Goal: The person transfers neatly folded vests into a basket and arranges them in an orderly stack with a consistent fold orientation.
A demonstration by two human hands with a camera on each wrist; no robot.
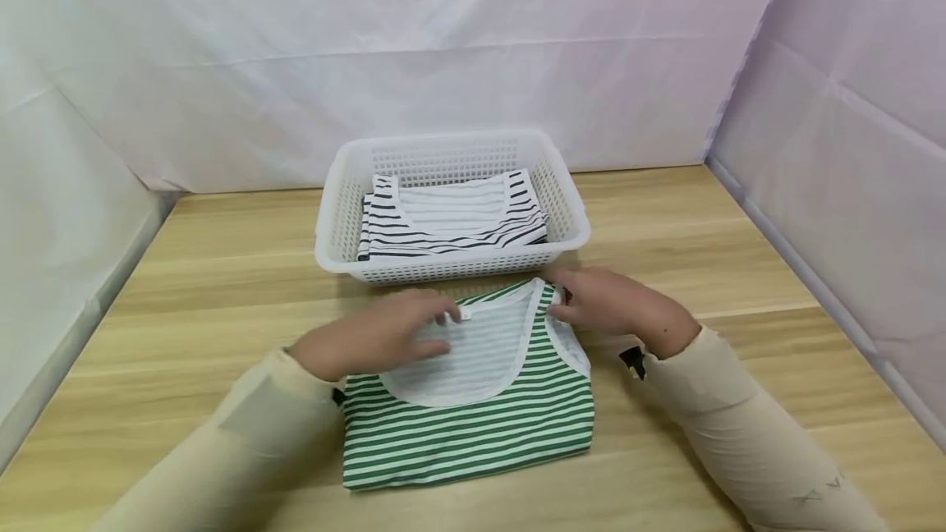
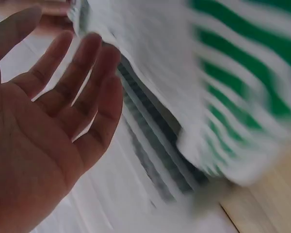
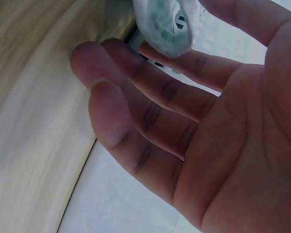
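A green-and-white striped tank top (image 1: pixel 473 433) lies folded on the table with its scooped neckline toward the basket. Over its left shoulder strap hovers my left hand (image 1: pixel 388 335), fingers loosely bent and spread. The left wrist view shows that palm (image 2: pixel 36 145) holding nothing, the blurred green stripes (image 2: pixel 247 73) beside it. At the right shoulder strap is my right hand (image 1: pixel 609 306), thumb and fingers apart. In the right wrist view its fingers (image 3: pixel 155 111) curve loosely around nothing, and the white cloth edge (image 3: pixel 167 29) hangs close to them; contact is unclear.
Just beyond the tank top stands a white plastic basket (image 1: pixel 332 245), holding folded black-and-white striped clothing (image 1: pixel 454 224). Wood-grain table surface (image 1: pixel 207 269) extends to both sides. White sheeting (image 1: pixel 443 48) hangs behind, with more along the left and right edges.
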